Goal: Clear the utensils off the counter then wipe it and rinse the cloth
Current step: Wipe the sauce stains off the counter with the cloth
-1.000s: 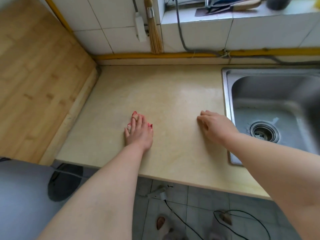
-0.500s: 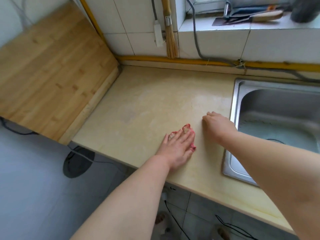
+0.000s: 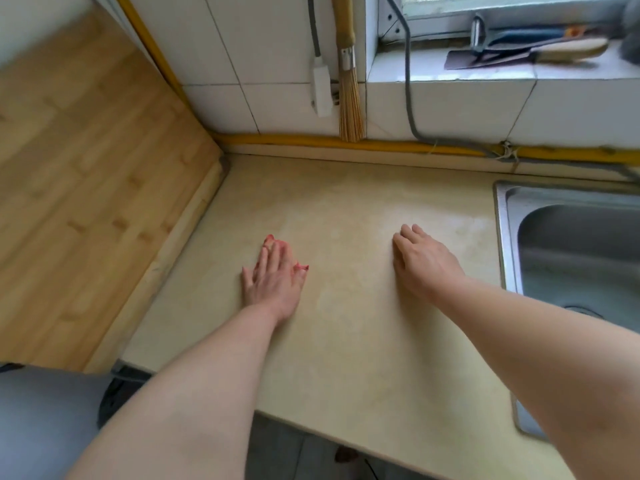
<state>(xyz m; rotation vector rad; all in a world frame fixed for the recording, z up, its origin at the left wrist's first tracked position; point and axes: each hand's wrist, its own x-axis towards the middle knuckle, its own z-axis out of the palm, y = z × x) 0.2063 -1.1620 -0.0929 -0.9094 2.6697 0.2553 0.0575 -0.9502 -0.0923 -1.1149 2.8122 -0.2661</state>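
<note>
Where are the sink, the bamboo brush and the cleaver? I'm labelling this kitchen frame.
sink [image 3: 575, 258], head view: bare steel basin floor.
bamboo brush [image 3: 351, 109], head view: bristle bundle hanging against the wall tiles.
cleaver [image 3: 485, 58], head view: dark blade lying flat on the window ledge.

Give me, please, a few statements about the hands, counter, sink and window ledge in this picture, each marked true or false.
1. Both hands lie palm down on the counter. True: the left hand and the right hand rest flat on the beige surface, apart from each other.
2. The right hand has a cloth in its grip. False: neither hand holds anything, and no cloth is in view.
3. The sink lies to the right of the right hand. True.
4. A knife lies on the counter between the hands. False: that stretch is bare; the knife lies on the window ledge.
5. A bamboo brush hangs against the wall tiles. True.
</note>
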